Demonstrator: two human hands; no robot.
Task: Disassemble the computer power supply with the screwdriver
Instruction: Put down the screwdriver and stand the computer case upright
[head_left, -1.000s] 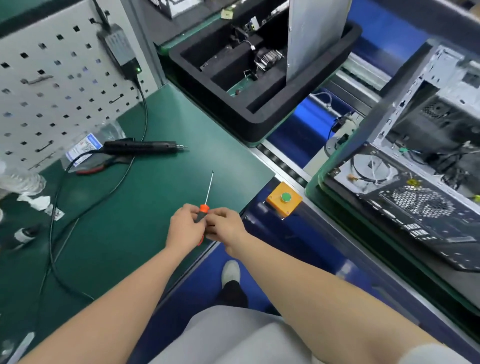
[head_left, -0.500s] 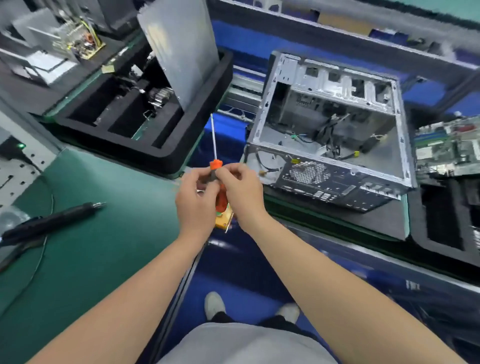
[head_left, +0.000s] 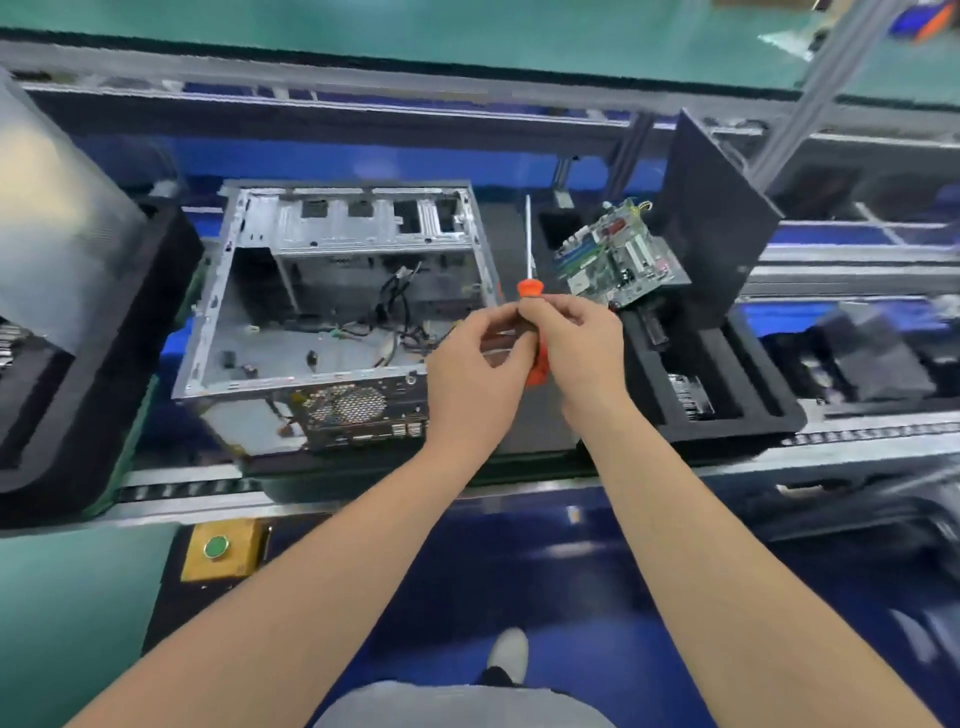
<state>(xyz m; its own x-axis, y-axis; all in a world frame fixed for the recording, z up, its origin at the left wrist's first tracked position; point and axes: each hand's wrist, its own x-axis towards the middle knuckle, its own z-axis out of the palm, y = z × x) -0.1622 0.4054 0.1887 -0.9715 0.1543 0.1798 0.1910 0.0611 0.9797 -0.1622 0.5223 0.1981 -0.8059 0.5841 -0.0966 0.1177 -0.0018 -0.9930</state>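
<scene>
**Below grip (nearest wearer):** one white shoe (head_left: 510, 649). Below-left of grip: one yellow box w/ green push-button (head_left: 218, 548).

**Grip:** L hand (head_left: 475, 366) and R hand (head_left: 579, 343) both clasp one orange-handled screwdriver (head_left: 529, 287), fingers curled round the handle from either side. The thin steel shaft (head_left: 529, 234) stands upright above the hands. Its tip is in free air and engages nothing.

**Just left of and beyond grip:** one open grey sheet-metal computer case (head_left: 332, 244), side panel off. Loose black cables (head_left: 395, 301) lie inside, and the rear fan grille (head_left: 345, 404) faces the wearer. The computer power supply (PSU) cannot be picked out in this view. It is judged to sit inside that case, if fitted.

**Right of and beyond grip:** one green motherboard (head_left: 618, 254), propped in one black foam tray (head_left: 727, 415). A second black foam tray (head_left: 78, 441) lies far left of grip.

**Hazards (judgement):**
- The tool points up and must be turned before use. A slack regrip could drop it into the case, onto the cables.
- A tip seated off-centre could cam out and strip the screw head.
- The view is blurred, so screw positions are unconfirmed.

**Qty:** hands 2; screwdriver 1; case 1; motherboard 1; foam trays 2; button box 1; shoe 1.
</scene>
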